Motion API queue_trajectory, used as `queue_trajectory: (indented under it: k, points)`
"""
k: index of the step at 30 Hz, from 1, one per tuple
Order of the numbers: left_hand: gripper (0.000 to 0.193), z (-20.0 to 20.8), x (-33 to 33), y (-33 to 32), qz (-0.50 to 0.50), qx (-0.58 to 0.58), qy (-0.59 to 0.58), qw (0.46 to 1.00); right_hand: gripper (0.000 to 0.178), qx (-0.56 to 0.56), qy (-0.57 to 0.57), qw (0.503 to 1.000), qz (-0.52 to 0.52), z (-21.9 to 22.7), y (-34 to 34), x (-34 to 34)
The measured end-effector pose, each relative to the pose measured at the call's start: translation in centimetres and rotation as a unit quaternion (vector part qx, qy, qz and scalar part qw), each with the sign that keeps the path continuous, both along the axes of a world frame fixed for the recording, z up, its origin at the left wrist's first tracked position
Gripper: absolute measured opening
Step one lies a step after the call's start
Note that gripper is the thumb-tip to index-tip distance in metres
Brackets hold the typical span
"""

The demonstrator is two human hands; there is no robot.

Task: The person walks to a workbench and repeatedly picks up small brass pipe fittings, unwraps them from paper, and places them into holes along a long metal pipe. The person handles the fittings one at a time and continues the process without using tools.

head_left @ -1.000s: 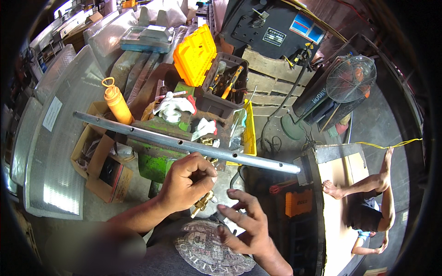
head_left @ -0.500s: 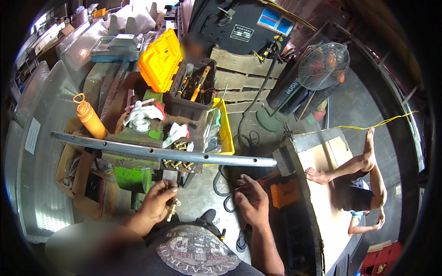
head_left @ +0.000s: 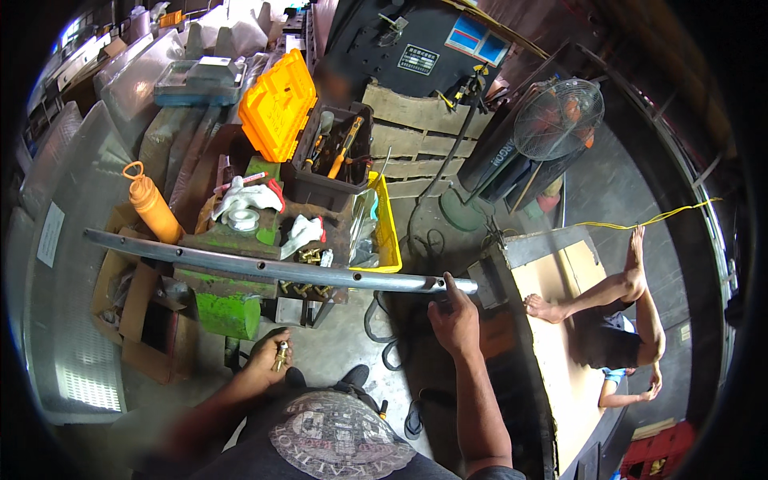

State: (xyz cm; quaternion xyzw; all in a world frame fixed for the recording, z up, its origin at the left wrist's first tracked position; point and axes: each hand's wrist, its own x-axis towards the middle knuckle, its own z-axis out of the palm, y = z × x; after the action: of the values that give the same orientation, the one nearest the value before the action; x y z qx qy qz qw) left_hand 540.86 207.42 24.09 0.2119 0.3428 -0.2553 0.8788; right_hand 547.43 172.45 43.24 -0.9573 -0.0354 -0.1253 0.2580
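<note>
A long curved grey metal tube (head_left: 308, 273) with several holes along its side lies across a green bench vise (head_left: 228, 314). My left hand (head_left: 262, 362) is low, left of my body, its fingers closed around a brass fitting (head_left: 281, 357). My right hand (head_left: 456, 324) is raised at the tube's right end. Its index finger is stretched out, and the fingertip touches the tube beside the end hole; the other fingers are loosely bent. More brass fittings (head_left: 308, 288) lie on the bench just behind and below the tube, partly hidden by it.
White gloves (head_left: 300, 234), a tape roll (head_left: 242, 219) and an open toolbox (head_left: 332, 188) stand beyond the tube. An orange bottle (head_left: 152, 204) is at left, a yellow bin (head_left: 390, 228) behind. A person lies on a cardboard-covered table (head_left: 552, 352) at right; a fan (head_left: 558, 120) stands behind.
My right hand has moved up and slightly right, its index finger now at the tube's end. My left hand has lowered and drawn left, still with a brass fitting.
</note>
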Motion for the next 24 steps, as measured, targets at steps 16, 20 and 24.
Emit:
queue_trajectory:
  k: [16, 20, 24]
  points:
    - [0.012, -0.8, 0.0, 0.0, 0.003, 0.052, -0.033, 0.998, 0.056, -0.295, -0.046, 0.954, 0.018, 0.5, 0.5, -0.3]
    - [0.014, -0.8, 0.1, 0.1, 0.013, 0.055, -0.042, 0.997, 0.055, -0.325, -0.031, 0.944, 0.040, 1.4, -0.1, -0.3]
    - [0.012, -1.7, 0.3, 0.1, 0.007, 0.041, -0.036, 0.998, 0.049, -0.372, -0.001, 0.926, 0.067, 2.1, -0.4, -0.3]
